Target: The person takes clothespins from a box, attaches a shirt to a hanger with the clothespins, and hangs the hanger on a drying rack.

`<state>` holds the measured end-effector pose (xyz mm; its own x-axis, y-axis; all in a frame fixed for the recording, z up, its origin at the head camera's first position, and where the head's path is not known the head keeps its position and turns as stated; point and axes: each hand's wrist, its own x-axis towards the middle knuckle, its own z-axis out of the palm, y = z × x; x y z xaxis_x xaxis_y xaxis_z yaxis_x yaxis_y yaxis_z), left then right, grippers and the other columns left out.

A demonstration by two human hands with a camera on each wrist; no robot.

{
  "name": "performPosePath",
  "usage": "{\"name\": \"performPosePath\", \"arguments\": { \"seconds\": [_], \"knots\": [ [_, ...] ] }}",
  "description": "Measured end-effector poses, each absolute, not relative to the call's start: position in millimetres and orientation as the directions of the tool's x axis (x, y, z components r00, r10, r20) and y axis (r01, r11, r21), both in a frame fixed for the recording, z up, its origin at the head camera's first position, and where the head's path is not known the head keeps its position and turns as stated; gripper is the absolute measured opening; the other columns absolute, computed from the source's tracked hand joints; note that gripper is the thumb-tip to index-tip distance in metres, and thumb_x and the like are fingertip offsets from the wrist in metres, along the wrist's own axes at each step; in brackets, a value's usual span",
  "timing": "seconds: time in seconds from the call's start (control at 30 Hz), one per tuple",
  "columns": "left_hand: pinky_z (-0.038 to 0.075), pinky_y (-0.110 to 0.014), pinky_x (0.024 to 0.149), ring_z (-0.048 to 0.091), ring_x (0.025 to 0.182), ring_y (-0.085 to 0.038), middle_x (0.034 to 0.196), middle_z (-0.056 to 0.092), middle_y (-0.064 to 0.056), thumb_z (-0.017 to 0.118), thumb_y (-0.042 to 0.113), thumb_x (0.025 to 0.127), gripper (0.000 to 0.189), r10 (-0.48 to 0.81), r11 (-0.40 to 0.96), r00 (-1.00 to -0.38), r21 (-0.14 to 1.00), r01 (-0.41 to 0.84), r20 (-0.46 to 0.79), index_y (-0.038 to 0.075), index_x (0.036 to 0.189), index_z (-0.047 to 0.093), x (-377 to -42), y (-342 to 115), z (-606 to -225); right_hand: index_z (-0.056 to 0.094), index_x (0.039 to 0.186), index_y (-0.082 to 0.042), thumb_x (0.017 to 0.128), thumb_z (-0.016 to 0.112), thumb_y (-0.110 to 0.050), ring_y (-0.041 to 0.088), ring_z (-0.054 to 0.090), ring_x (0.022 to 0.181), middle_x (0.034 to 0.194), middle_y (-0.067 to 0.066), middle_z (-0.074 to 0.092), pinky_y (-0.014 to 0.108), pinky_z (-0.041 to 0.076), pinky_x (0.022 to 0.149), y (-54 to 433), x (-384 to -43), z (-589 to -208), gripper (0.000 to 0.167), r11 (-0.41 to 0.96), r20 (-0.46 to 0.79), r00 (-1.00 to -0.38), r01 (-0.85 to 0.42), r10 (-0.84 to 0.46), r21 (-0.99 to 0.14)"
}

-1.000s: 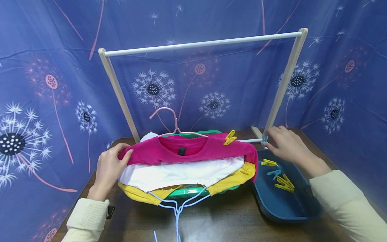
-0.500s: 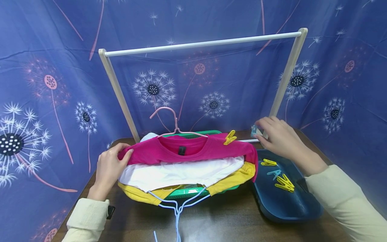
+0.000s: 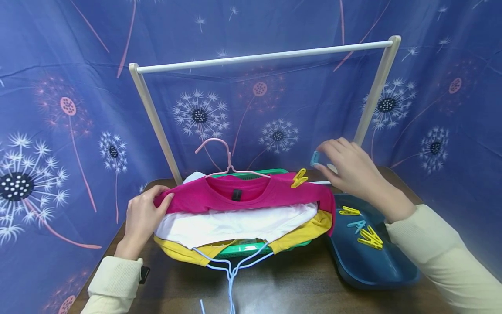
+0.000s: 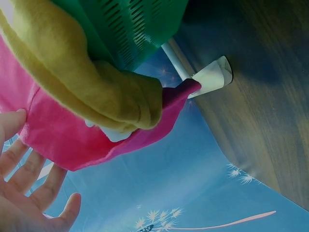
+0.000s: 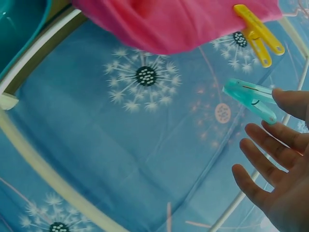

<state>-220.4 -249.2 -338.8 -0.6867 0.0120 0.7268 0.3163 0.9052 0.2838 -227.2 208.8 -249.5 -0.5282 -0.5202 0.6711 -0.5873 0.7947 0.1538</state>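
A magenta shirt (image 3: 251, 198) hangs on a pink hanger (image 3: 229, 168), lying over white and yellow garments. My left hand (image 3: 145, 216) pinches the shirt's left shoulder between thumb and fingers; the left wrist view shows the thumb on the pink cloth. A yellow clothespin (image 3: 300, 178) is clipped on the right shoulder, beside the hanger's end. My right hand (image 3: 349, 168) holds a light blue clothespin (image 5: 250, 99) by its handles between thumb and finger, in the air to the right of the yellow one and apart from the shirt.
A dark blue basin (image 3: 372, 270) at the right holds several yellow and blue clothespins. Beneath the clothes is a green basket (image 3: 245, 250). A blue hanger (image 3: 230, 272) sticks out in front. Behind stands a rack with a white bar (image 3: 262, 57) and wooden posts.
My right hand has moved left and up from beside the rack's right post, bringing the blue clothespin toward the magenta shirt. My left hand keeps its place on the shirt's shoulder.
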Motion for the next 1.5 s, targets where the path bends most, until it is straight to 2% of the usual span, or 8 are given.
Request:
{"name": "performPosePath", "arguments": {
  "seconds": [0.33, 0.77, 0.97, 1.17, 1.5],
  "knots": [
    [0.045, -0.047, 0.064, 0.064, 0.068, -0.033, 0.082, 0.070, -0.012, 0.069, 0.019, 0.080, 0.016, 0.017, 0.907, -0.683, 0.276, 0.318, 0.731, 0.008, 0.091, 0.068, -220.6, -248.1, -338.4, 0.058, 0.106, -0.002, 0.076, 0.071, -0.022, 0.029, 0.055, 0.096, 0.103, 0.014, 0.062, 0.044, 0.046, 0.076, 180.9, -225.2, -240.8, 0.038, 0.743, 0.689, -0.467, -0.651, -0.554, 0.155],
    [0.045, -0.047, 0.062, 0.064, 0.067, -0.033, 0.081, 0.070, -0.012, 0.069, 0.019, 0.080, 0.016, 0.014, 0.909, -0.682, 0.274, 0.313, 0.731, 0.008, 0.091, 0.067, -219.2, -249.0, -338.3, 0.059, 0.106, -0.003, 0.075, 0.072, -0.019, 0.025, 0.055, 0.098, 0.104, 0.011, 0.062, 0.037, 0.047, 0.074, 137.6, -216.3, -249.2, 0.038, 0.641, 0.692, -0.375, -0.749, -0.617, 0.166],
    [0.045, -0.047, 0.062, 0.064, 0.068, -0.033, 0.082, 0.070, -0.013, 0.069, 0.019, 0.080, 0.016, 0.008, 0.908, -0.688, 0.283, 0.309, 0.725, 0.008, 0.091, 0.068, -218.3, -248.8, -338.4, 0.060, 0.106, -0.007, 0.078, 0.069, -0.023, 0.021, 0.055, 0.098, 0.103, 0.006, 0.063, 0.033, 0.047, 0.077, 114.6, -206.7, -252.1, 0.034, 0.618, 0.651, -0.376, -0.764, -0.660, 0.185],
    [0.045, -0.046, 0.062, 0.064, 0.066, -0.032, 0.081, 0.070, -0.012, 0.070, 0.019, 0.080, 0.016, 0.004, 0.908, -0.686, 0.285, 0.308, 0.728, 0.008, 0.091, 0.068, -218.4, -248.8, -338.3, 0.059, 0.109, -0.010, 0.076, 0.071, -0.024, 0.018, 0.055, 0.099, 0.107, 0.003, 0.063, 0.030, 0.048, 0.080, 91.6, -204.1, -257.5, 0.039, 0.578, 0.626, -0.358, -0.794, -0.693, 0.187],
    [0.046, -0.046, 0.062, 0.064, 0.068, -0.032, 0.082, 0.070, -0.013, 0.070, 0.020, 0.080, 0.017, -0.003, 0.908, -0.694, 0.292, 0.300, 0.720, 0.008, 0.091, 0.067, -218.0, -248.8, -339.8, 0.058, 0.106, -0.011, 0.074, 0.071, -0.022, 0.013, 0.053, 0.095, 0.106, 0.001, 0.060, 0.025, 0.046, 0.077, 56.2, -203.2, -263.8, 0.037, 0.492, 0.594, -0.322, -0.859, -0.737, 0.144]
  ]
}}
